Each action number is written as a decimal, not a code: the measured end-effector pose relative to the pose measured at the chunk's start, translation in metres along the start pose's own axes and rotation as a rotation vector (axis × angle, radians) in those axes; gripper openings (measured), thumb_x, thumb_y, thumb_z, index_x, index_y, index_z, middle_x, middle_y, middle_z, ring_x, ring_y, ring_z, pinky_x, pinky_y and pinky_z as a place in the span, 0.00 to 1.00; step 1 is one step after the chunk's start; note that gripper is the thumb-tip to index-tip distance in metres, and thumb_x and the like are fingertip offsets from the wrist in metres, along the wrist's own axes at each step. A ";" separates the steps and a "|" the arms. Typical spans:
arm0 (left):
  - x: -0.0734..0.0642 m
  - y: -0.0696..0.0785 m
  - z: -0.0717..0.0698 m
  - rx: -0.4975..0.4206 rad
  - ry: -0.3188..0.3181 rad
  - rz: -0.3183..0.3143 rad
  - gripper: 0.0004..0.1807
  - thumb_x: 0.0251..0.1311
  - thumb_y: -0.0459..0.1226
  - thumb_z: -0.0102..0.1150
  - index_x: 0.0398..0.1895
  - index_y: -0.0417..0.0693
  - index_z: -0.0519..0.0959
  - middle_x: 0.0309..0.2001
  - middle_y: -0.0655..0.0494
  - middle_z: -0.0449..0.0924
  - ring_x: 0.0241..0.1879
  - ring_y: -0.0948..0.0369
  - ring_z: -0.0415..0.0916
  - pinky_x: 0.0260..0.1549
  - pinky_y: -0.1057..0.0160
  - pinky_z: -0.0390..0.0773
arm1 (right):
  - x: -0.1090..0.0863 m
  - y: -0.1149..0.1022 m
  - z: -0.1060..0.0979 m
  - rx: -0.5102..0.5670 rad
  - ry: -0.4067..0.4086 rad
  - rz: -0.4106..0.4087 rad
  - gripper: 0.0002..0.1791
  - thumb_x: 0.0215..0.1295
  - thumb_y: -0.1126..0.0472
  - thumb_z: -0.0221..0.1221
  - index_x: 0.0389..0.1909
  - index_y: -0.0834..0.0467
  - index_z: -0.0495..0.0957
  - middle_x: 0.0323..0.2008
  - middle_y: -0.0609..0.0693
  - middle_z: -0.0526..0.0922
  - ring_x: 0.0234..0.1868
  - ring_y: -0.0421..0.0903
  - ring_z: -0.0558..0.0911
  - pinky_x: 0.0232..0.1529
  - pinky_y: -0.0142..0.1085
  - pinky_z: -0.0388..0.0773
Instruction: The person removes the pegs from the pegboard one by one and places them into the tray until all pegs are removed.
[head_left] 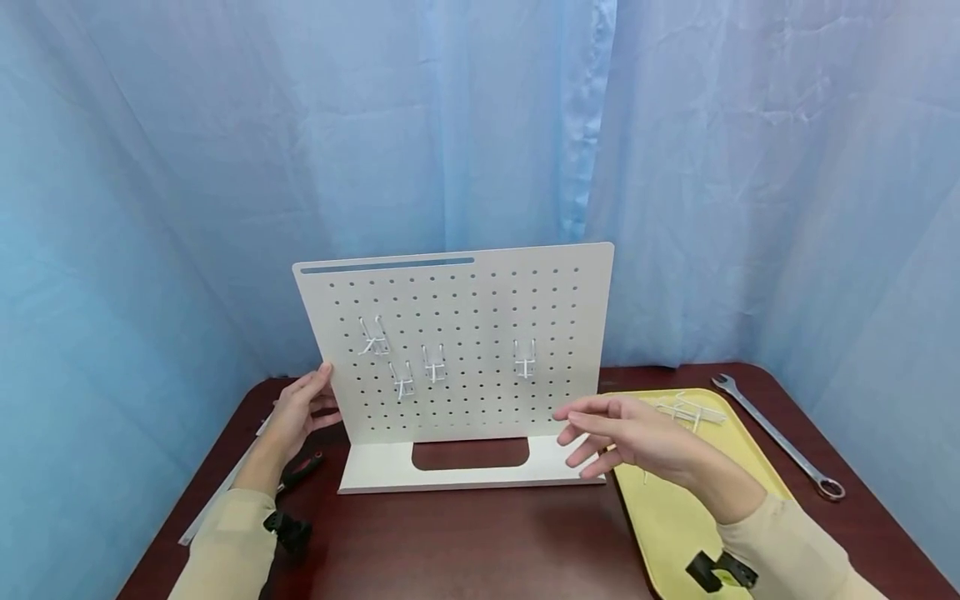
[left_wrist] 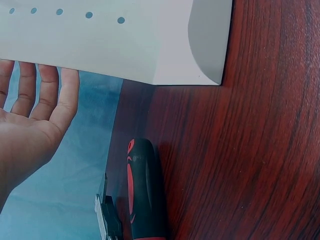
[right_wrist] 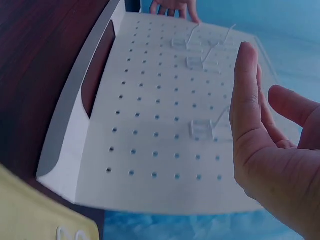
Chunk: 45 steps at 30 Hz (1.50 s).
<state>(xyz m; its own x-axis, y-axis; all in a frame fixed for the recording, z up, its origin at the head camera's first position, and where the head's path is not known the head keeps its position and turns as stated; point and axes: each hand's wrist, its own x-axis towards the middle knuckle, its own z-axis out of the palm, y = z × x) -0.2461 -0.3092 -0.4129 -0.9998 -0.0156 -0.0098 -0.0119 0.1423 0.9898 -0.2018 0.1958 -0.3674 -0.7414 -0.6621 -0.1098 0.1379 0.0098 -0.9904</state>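
A white pegboard [head_left: 465, 333] stands upright on its white base [head_left: 375, 467], with several wire hooks [head_left: 524, 360] hung on its front. At its left edge my left hand [head_left: 300, 408] holds the board, thumb by the front and the other fingers passing behind. The left wrist view shows those fingers [left_wrist: 45, 90] nearly straight, their tips hidden by the board. My right hand [head_left: 637, 433] hovers before the board's lower right corner with fingers spread and nothing held. In the right wrist view, that hand [right_wrist: 270, 135] is apart from the board and hooks.
To the right lies a yellow tray [head_left: 675, 533] with loose white hooks [head_left: 697, 412] in it. Beyond the tray is a combination wrench [head_left: 780, 437]. A black and red tool handle [left_wrist: 145, 190] and a long metallic strip [head_left: 217, 504] lie near my left forearm. Blue curtains [head_left: 375, 125] surround the table.
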 end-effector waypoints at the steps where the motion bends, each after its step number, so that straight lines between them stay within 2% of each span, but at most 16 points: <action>1: 0.000 0.000 0.000 -0.001 0.000 0.001 0.29 0.74 0.61 0.48 0.55 0.46 0.76 0.51 0.46 0.76 0.48 0.55 0.80 0.50 0.52 0.83 | 0.003 -0.002 0.004 -0.002 -0.005 0.002 0.21 0.78 0.57 0.55 0.64 0.67 0.72 0.47 0.60 0.82 0.42 0.53 0.87 0.45 0.52 0.85; 6: 0.000 -0.001 0.001 0.006 0.007 -0.001 0.29 0.73 0.61 0.48 0.55 0.46 0.76 0.50 0.48 0.77 0.47 0.56 0.80 0.49 0.53 0.83 | 0.019 -0.014 0.026 -0.007 -0.039 -0.006 0.23 0.77 0.56 0.57 0.64 0.66 0.72 0.50 0.63 0.81 0.45 0.56 0.87 0.46 0.55 0.84; 13: -0.001 0.002 0.002 0.019 0.011 0.001 0.30 0.73 0.61 0.48 0.55 0.44 0.76 0.49 0.47 0.77 0.47 0.56 0.80 0.49 0.54 0.84 | 0.044 -0.032 0.050 0.038 -0.075 -0.047 0.24 0.77 0.56 0.57 0.67 0.64 0.70 0.52 0.64 0.80 0.49 0.60 0.86 0.46 0.56 0.83; 22: -0.001 0.003 0.002 0.033 0.014 -0.002 0.31 0.73 0.62 0.48 0.55 0.44 0.75 0.49 0.49 0.77 0.46 0.57 0.80 0.48 0.55 0.84 | 0.069 -0.043 0.069 0.101 -0.088 -0.092 0.26 0.76 0.57 0.58 0.70 0.61 0.68 0.61 0.63 0.76 0.55 0.58 0.83 0.50 0.55 0.82; 31: 0.000 0.002 0.001 0.011 0.007 -0.007 0.29 0.73 0.61 0.48 0.51 0.45 0.76 0.47 0.52 0.78 0.46 0.57 0.81 0.47 0.55 0.84 | 0.095 -0.057 0.090 0.152 -0.104 -0.111 0.25 0.77 0.61 0.56 0.70 0.65 0.67 0.63 0.60 0.77 0.56 0.57 0.83 0.52 0.54 0.82; 38: 0.001 0.001 0.001 0.008 0.005 -0.016 0.29 0.73 0.61 0.48 0.49 0.44 0.76 0.46 0.52 0.78 0.45 0.57 0.80 0.46 0.56 0.85 | 0.130 -0.064 0.108 0.215 -0.091 -0.075 0.28 0.78 0.63 0.55 0.73 0.70 0.61 0.67 0.64 0.73 0.61 0.60 0.80 0.53 0.51 0.82; 45: 0.001 0.003 0.001 0.024 0.013 -0.016 0.30 0.73 0.61 0.48 0.49 0.43 0.77 0.45 0.51 0.78 0.45 0.58 0.81 0.47 0.55 0.84 | 0.162 -0.068 0.127 0.369 -0.090 -0.007 0.31 0.80 0.62 0.51 0.76 0.68 0.53 0.71 0.68 0.66 0.63 0.63 0.77 0.54 0.49 0.81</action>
<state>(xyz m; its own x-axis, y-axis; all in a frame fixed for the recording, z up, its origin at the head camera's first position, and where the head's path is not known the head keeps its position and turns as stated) -0.2467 -0.3075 -0.4103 -0.9992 -0.0311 -0.0234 -0.0282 0.1654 0.9858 -0.2482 -0.0070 -0.3068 -0.6847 -0.7245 -0.0794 0.3728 -0.2544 -0.8923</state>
